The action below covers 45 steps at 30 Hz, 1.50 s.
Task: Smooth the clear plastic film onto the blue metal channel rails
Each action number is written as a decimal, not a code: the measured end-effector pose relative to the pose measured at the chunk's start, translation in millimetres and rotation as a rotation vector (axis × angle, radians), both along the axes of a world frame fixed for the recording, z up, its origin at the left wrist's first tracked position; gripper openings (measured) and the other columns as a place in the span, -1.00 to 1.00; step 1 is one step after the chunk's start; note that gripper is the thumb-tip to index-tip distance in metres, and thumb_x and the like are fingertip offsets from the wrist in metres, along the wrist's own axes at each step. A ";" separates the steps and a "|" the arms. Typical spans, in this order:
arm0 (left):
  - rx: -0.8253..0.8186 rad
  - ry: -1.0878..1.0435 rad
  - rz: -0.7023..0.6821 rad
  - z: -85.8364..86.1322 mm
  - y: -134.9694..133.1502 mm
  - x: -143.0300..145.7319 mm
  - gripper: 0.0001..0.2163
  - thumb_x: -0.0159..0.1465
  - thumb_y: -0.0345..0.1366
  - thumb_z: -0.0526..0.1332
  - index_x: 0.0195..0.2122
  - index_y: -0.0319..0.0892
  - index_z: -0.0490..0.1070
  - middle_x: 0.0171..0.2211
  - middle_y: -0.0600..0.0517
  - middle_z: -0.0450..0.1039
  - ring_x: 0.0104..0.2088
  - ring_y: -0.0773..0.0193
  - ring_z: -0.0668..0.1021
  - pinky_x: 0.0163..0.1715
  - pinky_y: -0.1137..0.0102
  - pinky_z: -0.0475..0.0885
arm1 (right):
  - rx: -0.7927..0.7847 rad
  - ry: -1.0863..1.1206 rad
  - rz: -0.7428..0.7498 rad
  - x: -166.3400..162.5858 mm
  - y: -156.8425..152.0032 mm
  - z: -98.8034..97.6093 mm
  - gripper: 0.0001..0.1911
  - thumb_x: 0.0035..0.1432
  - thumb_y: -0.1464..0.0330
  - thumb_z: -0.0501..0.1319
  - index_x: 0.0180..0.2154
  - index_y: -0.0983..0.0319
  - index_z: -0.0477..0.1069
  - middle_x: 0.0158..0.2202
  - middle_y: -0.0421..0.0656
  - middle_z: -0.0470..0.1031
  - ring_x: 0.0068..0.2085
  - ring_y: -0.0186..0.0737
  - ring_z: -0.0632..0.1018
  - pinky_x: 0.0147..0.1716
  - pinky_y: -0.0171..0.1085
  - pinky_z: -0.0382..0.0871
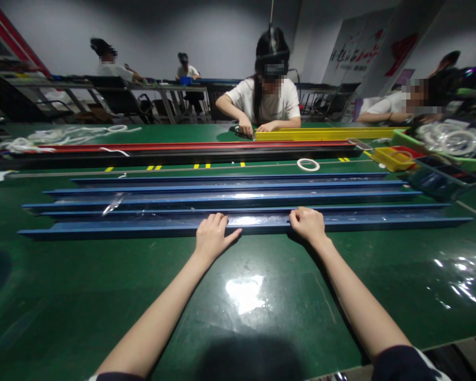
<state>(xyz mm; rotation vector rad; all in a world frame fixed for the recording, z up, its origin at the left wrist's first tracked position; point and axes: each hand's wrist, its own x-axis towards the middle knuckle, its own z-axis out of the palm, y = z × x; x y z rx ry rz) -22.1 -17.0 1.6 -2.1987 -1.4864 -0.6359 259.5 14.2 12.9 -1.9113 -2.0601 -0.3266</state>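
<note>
Several long blue channel strips lie side by side across the green table. My left hand rests on the near edge of the closest blue strip, fingers curled over it, thumb stretched along the edge. My right hand grips the same strip a little to the right, fingers folded over its rim. A scrap of clear film lies on the strips at the left.
Beyond the blue strips lie long red and black strips, a yellow strip, a white tape ring and white cord. Yellow, green and dark bins stand at the right. A person opposite works on the yellow strip; others sit behind.
</note>
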 end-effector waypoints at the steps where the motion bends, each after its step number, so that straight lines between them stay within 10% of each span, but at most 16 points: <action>1: 0.003 -0.009 -0.010 -0.2 0.0 -0.2 -0.59 0.21 0.02 0.06 -0.20 -0.23 0.43 -0.25 -0.11 0.43 -0.23 0.12 0.41 -0.32 0.30 0.22 | -0.001 -0.001 -0.001 0.0 0.0 0.1 -0.60 0.12 0.28 -0.04 -0.55 0.25 0.48 -0.47 -0.12 0.50 -0.47 -0.30 0.44 -0.52 -0.32 -0.03; 23: 0.073 -0.024 -0.088 1.2 -2.8 -2.3 -0.67 0.25 -0.03 0.05 -0.35 -0.20 0.39 -0.42 -0.03 0.39 -0.36 0.21 0.38 -0.35 0.34 0.17 | -0.087 -0.098 0.122 3.1 -3.0 13.5 -0.56 0.20 0.22 -0.09 -0.51 0.24 0.45 -0.45 -0.13 0.48 -0.43 -0.33 0.42 -0.52 -0.31 -0.07; 45: -0.021 -0.099 -0.114 2.1 -2.7 -0.3 -0.73 0.28 -0.10 0.03 -0.38 -0.19 0.34 -0.40 -0.03 0.37 -0.34 0.21 0.35 -0.36 0.36 0.19 | 0.202 0.033 0.291 -112.9 -11.6 6.8 -0.65 0.21 0.36 -0.05 -0.52 0.25 0.38 -0.50 -0.14 0.46 -0.44 -0.32 0.38 -0.44 -0.30 0.01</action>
